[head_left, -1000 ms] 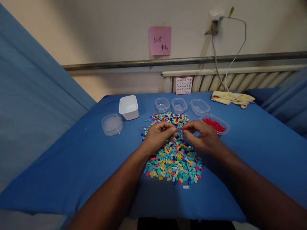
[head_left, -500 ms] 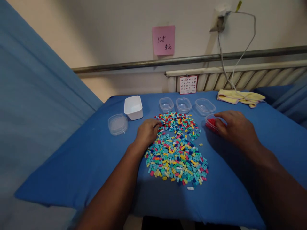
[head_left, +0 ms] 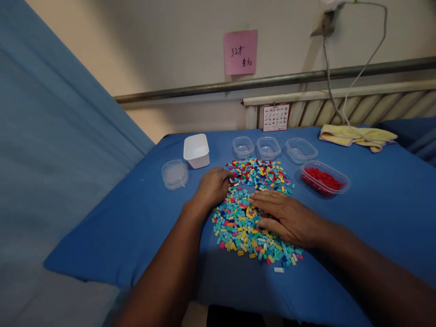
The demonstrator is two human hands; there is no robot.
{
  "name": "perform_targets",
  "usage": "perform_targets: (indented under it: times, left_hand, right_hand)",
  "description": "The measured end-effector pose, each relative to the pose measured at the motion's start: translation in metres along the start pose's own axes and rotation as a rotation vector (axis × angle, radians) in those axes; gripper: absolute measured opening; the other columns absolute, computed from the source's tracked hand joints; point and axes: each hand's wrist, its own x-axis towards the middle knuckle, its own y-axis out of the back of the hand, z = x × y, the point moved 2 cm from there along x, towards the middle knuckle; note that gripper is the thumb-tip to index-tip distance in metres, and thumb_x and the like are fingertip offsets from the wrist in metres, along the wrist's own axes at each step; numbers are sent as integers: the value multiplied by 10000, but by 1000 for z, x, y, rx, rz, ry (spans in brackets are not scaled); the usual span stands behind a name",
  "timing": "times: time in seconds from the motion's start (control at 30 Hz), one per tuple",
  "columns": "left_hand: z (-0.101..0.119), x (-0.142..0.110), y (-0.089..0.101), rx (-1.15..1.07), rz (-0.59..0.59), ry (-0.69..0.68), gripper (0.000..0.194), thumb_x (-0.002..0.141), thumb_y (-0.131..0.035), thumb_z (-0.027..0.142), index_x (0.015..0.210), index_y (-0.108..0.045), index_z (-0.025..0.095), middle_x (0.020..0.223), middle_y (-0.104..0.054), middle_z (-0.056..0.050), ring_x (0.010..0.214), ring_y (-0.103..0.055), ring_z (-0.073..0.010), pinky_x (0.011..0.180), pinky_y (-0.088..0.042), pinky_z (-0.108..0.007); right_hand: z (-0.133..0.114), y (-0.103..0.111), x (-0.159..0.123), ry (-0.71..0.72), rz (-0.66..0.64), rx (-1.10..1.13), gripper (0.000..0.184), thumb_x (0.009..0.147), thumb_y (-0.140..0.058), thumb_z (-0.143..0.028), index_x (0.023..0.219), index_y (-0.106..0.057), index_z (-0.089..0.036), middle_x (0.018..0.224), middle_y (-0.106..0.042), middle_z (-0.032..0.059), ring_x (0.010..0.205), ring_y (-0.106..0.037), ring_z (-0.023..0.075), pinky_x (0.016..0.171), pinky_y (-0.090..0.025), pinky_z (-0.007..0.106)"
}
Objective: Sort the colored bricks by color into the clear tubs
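A large spread of small toy building bricks point(head_left: 241, 222) in turquoise, yellow, red, blue, pink and white lies on the blue cloth. At its upper left edge is my left hand point(head_left: 213, 186), fingers curled together and tips down among the bricks; whatever they pinch is hidden. My right hand point(head_left: 289, 218) rests palm down over the right middle of the pile, fingers stretched out and thumb apart, holding nothing that I can see. Beyond it, to the right, a clear plastic tub point(head_left: 344, 181) holds many red bricks point(head_left: 322, 177).
Three clear tubs stand in a row behind the pile, with one point(head_left: 243, 147) at the left. A white container point(head_left: 196, 152) and stacked clear lids point(head_left: 175, 175) are at left. A yellow cloth point(head_left: 357, 135) and cable lie back right, near the radiator point(head_left: 316, 111).
My right hand went from beside my left to the tub of red bricks, then back down onto the pile, opened. My left hand moved to the pile's upper left edge. The view shifted slightly.
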Motion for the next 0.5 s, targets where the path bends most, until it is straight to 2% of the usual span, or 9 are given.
perform_targets:
  times: [0.1,0.27,0.4,0.5]
  left_hand:
    - [4,-1,1,11,-27,-9,360,985,-554,153,1221,-820,209,1156,-786,-112,1121,-700,-273,1019,-548,-395]
    - [9,-3,13,69,-82,104,293,968,-573,182,1085,-841,205,1114,-786,-116,1063,-704,-283,939,-545,-385]
    - [15,-5,18,64,-118,99,282,977,-572,227,1006,-852,207,1032,-778,-115,991,-703,-277,893,-538,-385]
    - [14,-6,18,53,-123,86,283,957,-587,210,1028,-860,215,1062,-779,-115,1026,-700,-288,929,-537,-402]
  right_hand:
    - [6,1,-1,0,69,-7,494,1119,-559,-489,1506,-659,-198,1560,-660,152,1488,-583,342,1257,-450,603]
    - [15,-2,-3,-11,121,15,404,1140,-518,-438,1416,-701,-206,1436,-741,135,1382,-664,321,1182,-521,578]
    - [18,-3,-3,-25,142,26,368,1143,-504,-407,1366,-719,-208,1402,-753,135,1333,-690,310,1138,-557,549]
    - [19,-3,-3,-18,157,30,351,1142,-508,-393,1347,-726,-211,1380,-761,133,1314,-699,301,1125,-565,527]
